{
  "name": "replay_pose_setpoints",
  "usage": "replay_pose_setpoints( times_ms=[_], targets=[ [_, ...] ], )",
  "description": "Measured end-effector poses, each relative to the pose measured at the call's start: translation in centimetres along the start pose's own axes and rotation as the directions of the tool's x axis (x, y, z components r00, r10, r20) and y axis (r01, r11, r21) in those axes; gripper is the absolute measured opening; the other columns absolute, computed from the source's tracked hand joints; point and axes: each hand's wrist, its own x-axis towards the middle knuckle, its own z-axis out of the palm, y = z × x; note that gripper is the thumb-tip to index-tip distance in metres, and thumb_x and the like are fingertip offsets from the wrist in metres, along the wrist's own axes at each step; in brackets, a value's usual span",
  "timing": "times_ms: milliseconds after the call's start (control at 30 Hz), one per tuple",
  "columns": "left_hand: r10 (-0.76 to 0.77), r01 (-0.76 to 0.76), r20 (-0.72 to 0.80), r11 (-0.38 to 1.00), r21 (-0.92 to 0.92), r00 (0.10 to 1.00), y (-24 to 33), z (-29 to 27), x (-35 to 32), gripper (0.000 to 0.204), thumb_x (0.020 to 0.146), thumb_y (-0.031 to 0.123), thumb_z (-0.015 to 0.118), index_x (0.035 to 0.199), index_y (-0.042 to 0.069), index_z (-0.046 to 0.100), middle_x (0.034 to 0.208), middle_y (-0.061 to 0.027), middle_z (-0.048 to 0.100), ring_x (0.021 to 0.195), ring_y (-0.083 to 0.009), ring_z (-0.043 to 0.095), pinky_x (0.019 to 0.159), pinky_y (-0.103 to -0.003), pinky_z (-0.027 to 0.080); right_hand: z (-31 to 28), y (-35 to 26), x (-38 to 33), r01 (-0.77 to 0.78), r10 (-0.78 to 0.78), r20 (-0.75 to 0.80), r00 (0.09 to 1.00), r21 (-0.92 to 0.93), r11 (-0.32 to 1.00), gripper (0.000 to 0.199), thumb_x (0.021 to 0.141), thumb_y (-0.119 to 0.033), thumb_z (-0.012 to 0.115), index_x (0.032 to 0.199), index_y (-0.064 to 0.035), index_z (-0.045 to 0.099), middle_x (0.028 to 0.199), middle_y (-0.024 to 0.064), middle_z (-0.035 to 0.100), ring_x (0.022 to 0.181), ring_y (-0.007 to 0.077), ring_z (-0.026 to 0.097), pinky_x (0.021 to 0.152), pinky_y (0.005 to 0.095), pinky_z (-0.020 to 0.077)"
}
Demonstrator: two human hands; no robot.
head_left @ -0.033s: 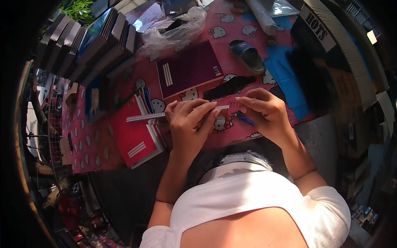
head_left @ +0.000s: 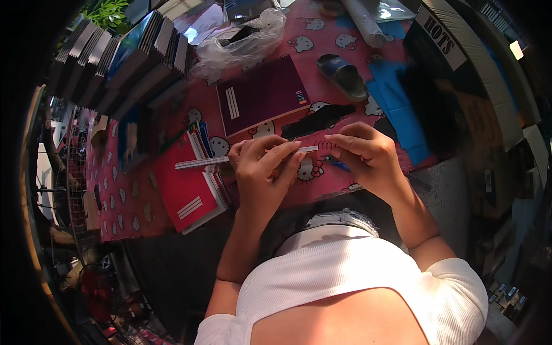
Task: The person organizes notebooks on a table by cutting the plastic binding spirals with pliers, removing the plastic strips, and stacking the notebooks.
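Observation:
My left hand [head_left: 259,167] grips a thin notebook [head_left: 198,163], seen edge-on, its white page edges sticking out past both sides of the hand. From the notebook's right end a wire coil [head_left: 325,145] shows, and my right hand [head_left: 371,155] pinches at it with thumb and forefinger. How far the coil runs into the pages is hidden by my left fingers. Below the left end of this notebook lie red spiral notebooks [head_left: 184,181]. A purple notebook [head_left: 264,95] lies flat beyond my hands, with a black cloth-like piece [head_left: 319,121] just in front of it.
Stacks of spiral notebooks [head_left: 129,66] stand at the far left. A clear plastic bag [head_left: 244,49] lies beside them. To the right are a slipper [head_left: 343,76], blue sheets [head_left: 397,109] and a large carton [head_left: 445,52]. A pink patterned cover [head_left: 135,192] spreads over the table.

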Motion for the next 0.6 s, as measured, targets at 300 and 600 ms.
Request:
replay_pose_setpoints(
  times_ms=[300, 600],
  targets=[
    [-0.005, 0.003, -0.030, 0.998, -0.061, 1.000, -0.1, 0.2, -1.0, 0.018, 0.073, 0.019, 0.078, 0.089, 0.011, 0.074, 0.084, -0.0027, 0.063, 0.081, -0.0186, 0.057, 0.079, -0.035, 0.035, -1.5, 0.8, 2.2, -0.035, 0.001, 0.272, 0.962, 0.117, 0.993, 0.026, 0.074, 0.010, 0.064, 0.095, -0.0046, 0.072, 0.082, 0.0096, 0.064, 0.072, 0.0218, 0.064, 0.064, 0.0294, 0.0526],
    [-0.075, 0.070, -0.046, 0.993, -0.098, 0.996, -0.1, 0.5, -1.7, 0.019, 0.073, 0.022, 0.079, 0.088, 0.011, 0.074, 0.083, -0.0033, 0.063, 0.081, -0.0183, 0.058, 0.080, -0.038, 0.034, -1.9, -0.5, 2.7, -0.359, 0.239, 0.510, 0.827, 0.152, 0.921, 0.022, 0.081, 0.005, 0.064, 0.102, -0.0006, 0.067, 0.086, 0.0091, 0.062, 0.075, 0.0166, 0.061, 0.070, 0.0289, 0.0483]
  ],
)
